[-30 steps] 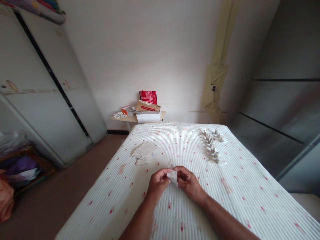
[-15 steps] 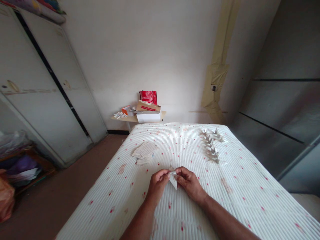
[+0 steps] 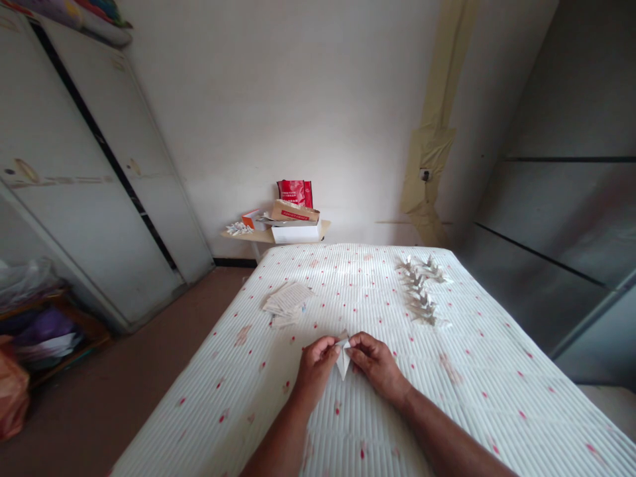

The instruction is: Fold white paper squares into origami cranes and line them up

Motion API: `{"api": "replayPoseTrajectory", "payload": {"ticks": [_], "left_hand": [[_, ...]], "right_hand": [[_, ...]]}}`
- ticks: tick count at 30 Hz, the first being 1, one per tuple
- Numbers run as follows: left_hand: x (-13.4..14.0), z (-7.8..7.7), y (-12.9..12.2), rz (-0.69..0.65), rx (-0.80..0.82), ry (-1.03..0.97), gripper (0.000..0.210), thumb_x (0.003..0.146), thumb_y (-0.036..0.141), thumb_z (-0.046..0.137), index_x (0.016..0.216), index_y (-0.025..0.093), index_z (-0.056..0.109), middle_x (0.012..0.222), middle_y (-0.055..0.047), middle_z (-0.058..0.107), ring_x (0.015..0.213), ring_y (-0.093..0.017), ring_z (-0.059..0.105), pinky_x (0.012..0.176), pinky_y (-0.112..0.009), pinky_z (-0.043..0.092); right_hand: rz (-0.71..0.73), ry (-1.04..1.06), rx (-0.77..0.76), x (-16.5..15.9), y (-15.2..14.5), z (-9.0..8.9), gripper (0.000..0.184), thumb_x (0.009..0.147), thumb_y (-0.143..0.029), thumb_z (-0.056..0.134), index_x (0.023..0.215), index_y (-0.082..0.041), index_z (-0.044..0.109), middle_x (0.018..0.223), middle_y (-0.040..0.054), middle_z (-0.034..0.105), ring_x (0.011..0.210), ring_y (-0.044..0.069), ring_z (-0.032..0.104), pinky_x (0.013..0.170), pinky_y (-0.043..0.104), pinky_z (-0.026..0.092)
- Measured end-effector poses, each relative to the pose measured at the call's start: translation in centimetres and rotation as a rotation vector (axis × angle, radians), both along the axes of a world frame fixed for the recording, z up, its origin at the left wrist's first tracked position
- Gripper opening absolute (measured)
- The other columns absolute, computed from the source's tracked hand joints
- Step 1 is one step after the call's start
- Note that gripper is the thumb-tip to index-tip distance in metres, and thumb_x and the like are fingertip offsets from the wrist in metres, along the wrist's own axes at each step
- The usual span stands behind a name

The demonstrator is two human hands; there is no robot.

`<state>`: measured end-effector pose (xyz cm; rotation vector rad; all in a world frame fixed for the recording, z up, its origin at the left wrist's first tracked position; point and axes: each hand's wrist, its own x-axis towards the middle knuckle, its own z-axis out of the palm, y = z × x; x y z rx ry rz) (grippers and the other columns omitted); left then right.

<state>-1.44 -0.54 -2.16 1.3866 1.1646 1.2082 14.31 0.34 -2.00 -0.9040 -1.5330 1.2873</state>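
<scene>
Between my hands, low over the bed, is a small piece of folded paper (image 3: 343, 363) with a narrow point toward me and a small tip showing at the far side. My left hand (image 3: 318, 361) pinches its left side with thumb and fingers. On the right side, my right hand (image 3: 372, 358) pinches it the same way. The fingertips hide the paper's middle. Beyond my left hand lies a loose stack of printed paper sheets (image 3: 288, 301). Several folded paper cranes (image 3: 421, 295) stand in rows beyond my right hand.
The bed (image 3: 238, 411) has a ribbed white cover with red flecks. Past its far edge, a small table (image 3: 261, 236) carries a white box (image 3: 297, 232), a red bag (image 3: 295, 193) and a pile of small white pieces (image 3: 239, 228). A cabinet (image 3: 99, 199) stands at left.
The folded paper has turned slightly in my fingers, its near point swinging a little to the left. Both hands stay nearly in place; the stack and cranes have not moved.
</scene>
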Motion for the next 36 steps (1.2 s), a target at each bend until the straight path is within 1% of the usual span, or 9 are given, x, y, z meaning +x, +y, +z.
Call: {"api": "replayPoseTrajectory", "payload": {"ticks": [7, 11, 14, 17, 20, 23, 26, 31, 36], "left_hand": [[0.2, 0.8, -0.1, -0.009, 0.020, -0.011, 0.027, 0.072, 0.030, 0.056, 0.089, 0.012, 0.068, 0.079, -0.004, 0.067, 0.074, -0.017, 0.059, 0.068, -0.023, 0.043], [0.3, 1.2, -0.2, -0.019, -0.003, -0.014, 0.027, 0.067, 0.023, 0.056, 0.088, 0.013, 0.070, 0.078, -0.005, 0.069, 0.072, -0.016, 0.059, 0.065, -0.023, 0.043], [0.2, 0.9, -0.2, -0.005, -0.003, 0.013, 0.029, 0.065, 0.018, 0.055, 0.089, 0.013, 0.070, 0.075, -0.003, 0.069, 0.065, -0.014, 0.057, 0.061, -0.022, 0.042], [0.2, 0.5, -0.2, 0.029, 0.000, 0.024, 0.029, 0.063, 0.016, 0.055, 0.087, 0.013, 0.070, 0.072, -0.002, 0.068, 0.063, -0.013, 0.057, 0.060, -0.022, 0.043], [0.3, 0.3, -0.1, 0.041, -0.006, 0.005, 0.031, 0.062, 0.013, 0.053, 0.088, 0.012, 0.069, 0.072, -0.002, 0.068, 0.066, -0.014, 0.060, 0.062, -0.022, 0.044], [0.3, 0.2, 0.0, 0.026, -0.001, -0.041, 0.038, 0.061, 0.010, 0.051, 0.095, 0.013, 0.067, 0.081, -0.003, 0.070, 0.074, -0.016, 0.062, 0.068, -0.023, 0.046], [0.3, 0.3, -0.1, -0.002, 0.002, -0.091, 0.041, 0.062, 0.010, 0.052, 0.101, 0.013, 0.065, 0.090, -0.006, 0.071, 0.083, -0.018, 0.063, 0.074, -0.025, 0.047], [0.4, 0.7, -0.2, -0.005, 0.000, -0.140, 0.036, 0.063, 0.014, 0.058, 0.098, 0.013, 0.065, 0.093, -0.008, 0.070, 0.092, -0.021, 0.063, 0.082, -0.029, 0.046], [0.5, 1.0, -0.3, -0.013, -0.017, -0.128, 0.037, 0.064, 0.016, 0.059, 0.100, 0.013, 0.064, 0.090, -0.008, 0.070, 0.087, -0.021, 0.063, 0.078, -0.029, 0.047]], "right_hand": [[-0.010, 0.043, 0.001, 0.0, 0.0, -0.1, 0.022, 0.080, -0.040, 0.058, 0.077, -0.018, 0.055, 0.060, -0.0040, 0.050, 0.051, 0.008, 0.045, 0.050, 0.021, 0.036], [-0.025, 0.069, 0.005, 0.0, 0.0, -0.2, 0.021, 0.077, -0.039, 0.060, 0.078, -0.019, 0.054, 0.061, -0.0042, 0.051, 0.051, 0.008, 0.045, 0.051, 0.021, 0.036], [-0.024, 0.077, 0.003, 0.0, 0.0, -0.2, 0.022, 0.076, -0.039, 0.062, 0.077, -0.019, 0.054, 0.060, -0.0044, 0.051, 0.051, 0.008, 0.045, 0.050, 0.021, 0.035], [-0.005, 0.097, -0.004, 0.0, 0.0, -0.3, 0.022, 0.075, -0.038, 0.062, 0.076, -0.019, 0.054, 0.058, -0.0045, 0.050, 0.051, 0.008, 0.044, 0.050, 0.021, 0.034], [0.008, 0.106, -0.010, -0.1, 0.0, -0.3, 0.022, 0.074, -0.038, 0.064, 0.076, -0.019, 0.053, 0.057, -0.0049, 0.050, 0.051, 0.008, 0.042, 0.050, 0.021, 0.032], [0.007, 0.095, -0.012, -0.1, 0.0, -0.2, 0.023, 0.073, -0.039, 0.064, 0.075, -0.019, 0.053, 0.057, -0.0053, 0.048, 0.051, 0.008, 0.041, 0.050, 0.021, 0.032], [-0.001, 0.081, -0.017, -0.1, -0.1, 0.0, 0.026, 0.072, -0.042, 0.063, 0.074, -0.019, 0.051, 0.059, -0.0053, 0.047, 0.051, 0.008, 0.041, 0.049, 0.021, 0.032], [-0.022, 0.003, 0.002, -0.1, -0.2, 0.2, 0.028, 0.075, -0.046, 0.060, 0.072, -0.019, 0.051, 0.058, -0.0048, 0.046, 0.051, 0.008, 0.041, 0.050, 0.022, 0.033], [-0.040, -0.031, -0.011, -0.1, -0.1, 0.1, 0.030, 0.077, -0.047, 0.058, 0.070, -0.019, 0.050, 0.056, -0.0048, 0.047, 0.050, 0.009, 0.042, 0.051, 0.022, 0.034]]}}
